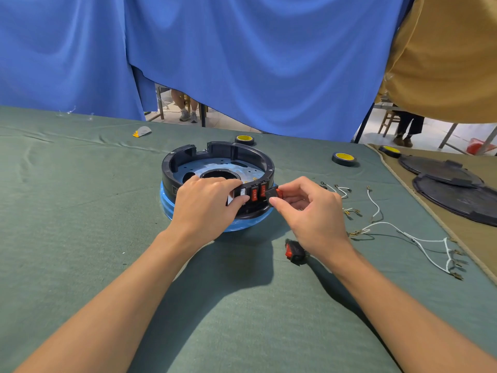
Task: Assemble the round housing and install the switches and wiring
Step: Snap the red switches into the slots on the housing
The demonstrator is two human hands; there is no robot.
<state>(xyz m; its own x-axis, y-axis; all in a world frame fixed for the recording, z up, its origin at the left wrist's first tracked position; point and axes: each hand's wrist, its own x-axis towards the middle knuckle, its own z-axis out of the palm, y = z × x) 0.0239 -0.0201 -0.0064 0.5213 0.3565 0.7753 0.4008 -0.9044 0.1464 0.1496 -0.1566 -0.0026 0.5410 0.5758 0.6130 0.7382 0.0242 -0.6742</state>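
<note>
Ring (172, 168) in the left hand (207, 203): black plastic, slight sheen, on a glossier blue plastic base (166, 204). Switch (275, 193) in the right hand (312, 208) has a shiny red rocker. Table cloth (80, 211) is matt green weave. Wires (419, 239) right of that hand: white braid, brassy metal ends.

On my feed I see a bench (80, 238) draped in green cloth, with a blue curtain (242, 49) hanging behind it and a tan cloth (443, 63) at the upper right. Black tape rolls with yellow cores lie toward the back: one tape roll (244, 139) near centre, a second roll (344, 158) to its right and a third roll (389, 151) on the neighbouring tan covering. A small grey and orange object (142, 131) sits back left, and under the curtain's hem I can make out a person's legs (185, 109) in sneakers.
</note>
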